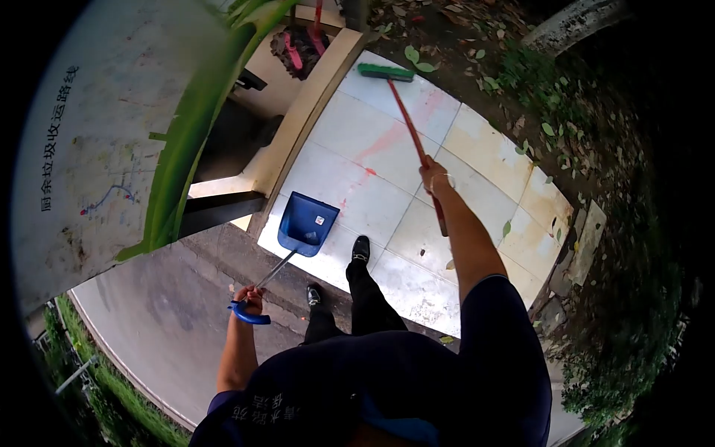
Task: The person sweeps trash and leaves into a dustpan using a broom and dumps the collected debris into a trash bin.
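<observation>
My right hand (433, 177) is closed around the red handle of a broom (406, 119). The broom's green bristle head (385, 72) rests on the white tiles at the far end, near the soil. At the lower left, my left hand (250, 299) grips the metal pole of a blue dustpan (306, 223), just by its curved blue handle end. The pan lies on the tiles beside the low ledge, its open side facing away from me. Red stains mark the tiles between the broom head and the dustpan.
A low beige ledge (305, 123) borders the tiles on the left, with pink-handled items (299, 52) behind it. A large sign board (97, 149) stands at the left. Leaf-strewn soil (551, 127) and a tree trunk (573, 26) lie at the right.
</observation>
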A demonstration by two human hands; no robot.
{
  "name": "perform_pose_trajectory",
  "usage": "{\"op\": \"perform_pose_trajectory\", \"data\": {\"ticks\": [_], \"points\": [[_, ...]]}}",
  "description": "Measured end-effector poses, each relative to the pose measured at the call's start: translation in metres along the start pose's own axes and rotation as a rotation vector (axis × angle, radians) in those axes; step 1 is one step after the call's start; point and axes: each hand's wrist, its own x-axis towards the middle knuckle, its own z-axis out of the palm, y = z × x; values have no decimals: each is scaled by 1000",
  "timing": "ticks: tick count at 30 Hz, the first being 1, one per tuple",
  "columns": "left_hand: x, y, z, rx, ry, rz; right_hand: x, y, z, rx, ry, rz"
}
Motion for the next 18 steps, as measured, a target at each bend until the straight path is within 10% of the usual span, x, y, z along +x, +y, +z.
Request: {"op": "perform_pose_trajectory", "data": {"ticks": [6, 14, 18], "points": [[1, 2, -3, -10, -19, 13, -36, 96, 21, -261, 23, 29], [7, 16, -11, -59, -45, -46, -304, 268, -68, -331, -161, 324], [13, 5, -20, 88, -147, 351, -379, 250, -118, -594, -202, 225]]}}
